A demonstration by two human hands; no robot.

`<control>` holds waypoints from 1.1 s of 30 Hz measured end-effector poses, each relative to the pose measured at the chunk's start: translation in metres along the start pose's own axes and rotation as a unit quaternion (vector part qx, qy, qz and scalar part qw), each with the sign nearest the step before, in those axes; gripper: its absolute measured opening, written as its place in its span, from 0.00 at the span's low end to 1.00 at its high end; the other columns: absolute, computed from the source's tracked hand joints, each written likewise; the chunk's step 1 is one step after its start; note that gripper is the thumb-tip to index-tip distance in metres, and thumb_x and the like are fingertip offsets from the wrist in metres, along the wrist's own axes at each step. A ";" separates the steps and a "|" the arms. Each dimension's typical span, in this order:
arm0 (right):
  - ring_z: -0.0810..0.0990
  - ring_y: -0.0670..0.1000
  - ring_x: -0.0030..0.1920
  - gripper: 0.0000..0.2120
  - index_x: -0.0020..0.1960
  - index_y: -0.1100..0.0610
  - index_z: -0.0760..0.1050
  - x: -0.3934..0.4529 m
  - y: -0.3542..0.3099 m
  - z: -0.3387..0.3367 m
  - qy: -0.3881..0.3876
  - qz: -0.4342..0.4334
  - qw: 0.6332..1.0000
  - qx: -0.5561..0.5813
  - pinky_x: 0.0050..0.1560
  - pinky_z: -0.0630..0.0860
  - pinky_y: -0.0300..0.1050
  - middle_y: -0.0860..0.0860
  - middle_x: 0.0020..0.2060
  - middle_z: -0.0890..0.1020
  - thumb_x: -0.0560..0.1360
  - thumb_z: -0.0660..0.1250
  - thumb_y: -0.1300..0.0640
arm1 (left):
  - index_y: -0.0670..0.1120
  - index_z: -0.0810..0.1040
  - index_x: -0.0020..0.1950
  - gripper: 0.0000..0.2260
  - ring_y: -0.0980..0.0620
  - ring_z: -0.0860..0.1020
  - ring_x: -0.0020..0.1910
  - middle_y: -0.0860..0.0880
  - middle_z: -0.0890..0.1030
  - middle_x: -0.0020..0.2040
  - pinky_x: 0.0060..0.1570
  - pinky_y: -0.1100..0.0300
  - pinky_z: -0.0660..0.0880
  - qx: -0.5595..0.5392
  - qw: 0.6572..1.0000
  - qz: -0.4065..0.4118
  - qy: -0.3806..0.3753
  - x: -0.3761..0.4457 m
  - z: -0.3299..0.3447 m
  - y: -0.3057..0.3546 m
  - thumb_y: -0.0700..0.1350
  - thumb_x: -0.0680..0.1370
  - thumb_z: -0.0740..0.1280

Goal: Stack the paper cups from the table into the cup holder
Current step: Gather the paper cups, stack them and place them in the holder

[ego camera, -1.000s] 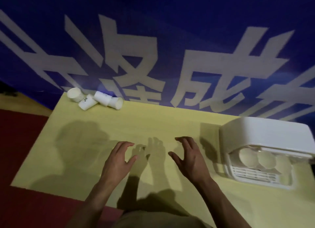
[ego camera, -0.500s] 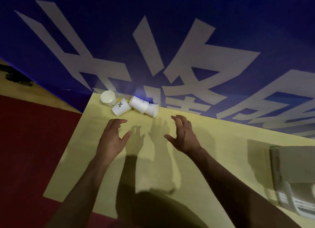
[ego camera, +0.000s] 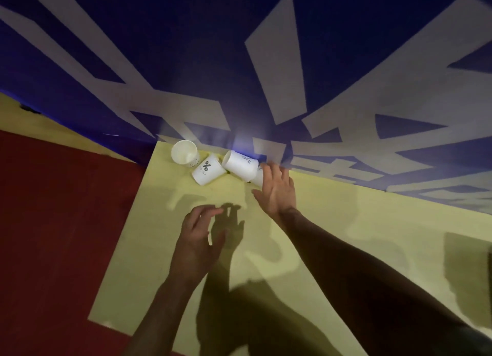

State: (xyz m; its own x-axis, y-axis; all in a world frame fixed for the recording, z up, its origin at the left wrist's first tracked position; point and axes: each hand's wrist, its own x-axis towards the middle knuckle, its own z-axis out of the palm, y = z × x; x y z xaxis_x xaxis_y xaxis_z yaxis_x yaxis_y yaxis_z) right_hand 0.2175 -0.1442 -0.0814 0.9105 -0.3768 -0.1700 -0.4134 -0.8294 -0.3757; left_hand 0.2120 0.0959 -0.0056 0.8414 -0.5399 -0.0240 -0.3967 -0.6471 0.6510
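Observation:
Several white paper cups lie on their sides at the far left corner of the yellow table (ego camera: 346, 235): one with its mouth toward me (ego camera: 184, 152), one with a "%" print (ego camera: 207, 173), one lying crosswise (ego camera: 241, 166). A further cup (ego camera: 257, 179) is mostly hidden under my right hand (ego camera: 277, 190), whose spread fingers rest over it. My left hand (ego camera: 198, 238) hovers above the table nearer to me, fingers apart and holding nothing. The cup holder is almost out of view at the right edge.
A blue banner with large white characters (ego camera: 266, 62) hangs right behind the table's far edge. Red floor (ego camera: 53, 222) lies to the left of the table. Dark shadows of my arms fall across the tabletop.
My right hand has reached forward onto the rightmost cup. The left hand has stayed back. The view has swung left, and the cup holder has slid almost out of view.

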 end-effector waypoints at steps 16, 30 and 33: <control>0.77 0.60 0.54 0.31 0.74 0.57 0.67 -0.078 0.118 -0.032 0.049 -0.007 0.990 0.131 0.50 0.80 0.57 0.54 0.60 0.74 0.76 0.71 0.46 | 0.50 0.72 0.70 0.33 0.46 0.72 0.62 0.48 0.73 0.63 0.37 0.52 0.76 0.372 0.914 0.093 -0.131 0.165 0.054 0.018 0.32 0.68 0.75; 0.78 0.59 0.55 0.31 0.70 0.61 0.67 -0.087 0.110 -0.042 0.068 -0.030 0.986 0.149 0.51 0.80 0.57 0.55 0.60 0.75 0.76 0.68 0.43 | 0.55 0.57 0.79 0.34 0.44 0.80 0.56 0.51 0.69 0.70 0.41 0.53 0.73 0.348 0.907 0.111 -0.209 0.156 0.065 0.054 0.54 0.77 0.69; 0.77 0.59 0.55 0.27 0.68 0.62 0.68 -0.102 0.114 -0.058 0.105 -0.052 0.982 0.147 0.53 0.79 0.56 0.55 0.59 0.75 0.78 0.73 0.50 | 0.58 0.55 0.79 0.35 0.42 0.80 0.54 0.51 0.69 0.68 0.45 0.51 0.75 0.265 0.936 0.103 -0.207 0.137 0.069 0.074 0.60 0.76 0.67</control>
State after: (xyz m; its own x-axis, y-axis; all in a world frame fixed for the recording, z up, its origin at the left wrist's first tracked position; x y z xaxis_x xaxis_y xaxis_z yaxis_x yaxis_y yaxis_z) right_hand 0.0775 -0.2240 -0.0538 0.9147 -0.3991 0.0630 -0.2726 -0.7247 -0.6329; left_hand 0.2729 -0.0634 -0.0128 0.5557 -0.7743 -0.3026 -0.7536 -0.6229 0.2099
